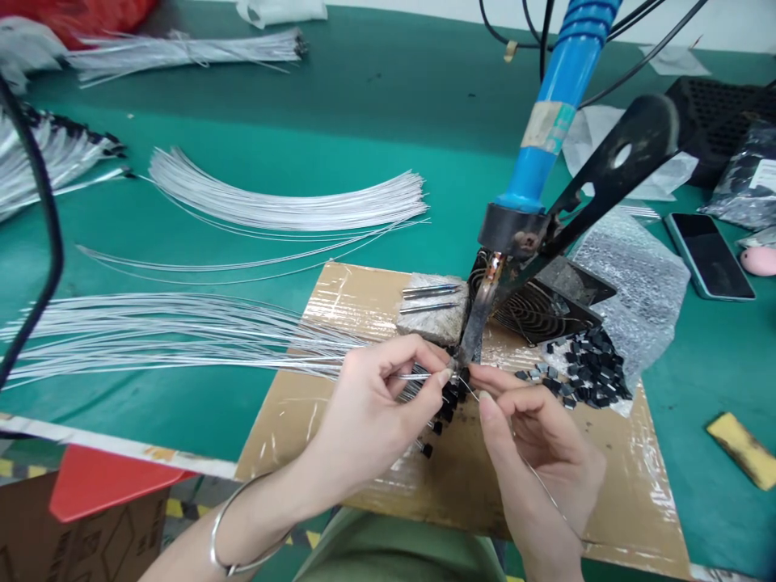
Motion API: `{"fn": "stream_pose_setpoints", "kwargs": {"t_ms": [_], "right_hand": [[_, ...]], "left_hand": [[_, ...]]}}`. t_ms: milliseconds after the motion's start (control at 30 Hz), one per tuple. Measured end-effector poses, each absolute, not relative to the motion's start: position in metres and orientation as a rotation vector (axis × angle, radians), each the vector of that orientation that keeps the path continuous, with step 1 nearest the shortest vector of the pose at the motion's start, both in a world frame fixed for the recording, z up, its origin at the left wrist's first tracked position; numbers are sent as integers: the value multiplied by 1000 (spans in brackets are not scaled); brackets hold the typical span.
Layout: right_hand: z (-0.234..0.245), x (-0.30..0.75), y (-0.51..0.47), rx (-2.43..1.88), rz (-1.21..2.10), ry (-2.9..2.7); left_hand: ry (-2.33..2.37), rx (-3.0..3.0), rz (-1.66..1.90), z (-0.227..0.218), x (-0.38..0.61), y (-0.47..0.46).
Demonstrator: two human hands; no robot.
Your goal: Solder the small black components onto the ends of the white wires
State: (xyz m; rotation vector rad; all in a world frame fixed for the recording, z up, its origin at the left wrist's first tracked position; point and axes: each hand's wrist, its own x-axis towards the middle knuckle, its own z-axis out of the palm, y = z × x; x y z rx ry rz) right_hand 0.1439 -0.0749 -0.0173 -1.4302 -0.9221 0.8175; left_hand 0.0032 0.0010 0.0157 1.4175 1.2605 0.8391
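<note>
My left hand (388, 412) pinches a thin silvery-white cable (415, 377) close to its end, just under the soldering iron's tip (476, 331). The iron's blue handle (546, 121) hangs tilted in a black metal bracket (606, 174). Between thumb and fingers, my right hand (539, 453) grips a strand of solder wire (470, 390). That strand reaches up to the cable end and trails down across the palm. Whether it touches the iron is too small to tell. Below the fingertips lie several cables with black connectors (449, 404) on their ends.
A cardboard sheet (364, 299) covers the work spot. On it are a grey block with metal rods (432, 307), a black fan (539, 307) and a heap of small black connectors (597, 368). White cable bundles (284, 198) lie left; a phone (709, 255) and yellow sponge (743, 449) right.
</note>
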Motion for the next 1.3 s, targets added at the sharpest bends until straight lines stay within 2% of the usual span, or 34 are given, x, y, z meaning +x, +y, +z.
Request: {"fn": "stream_pose_setpoints", "kwargs": {"t_ms": [233,1300], "right_hand": [[-16,142,-77,-1426,820,-923],[-26,144,-75,-1422,444,-1271]], "left_hand": [[1266,1422,858,15,4,0],[1222,1431,892,14,5,-1]]}}
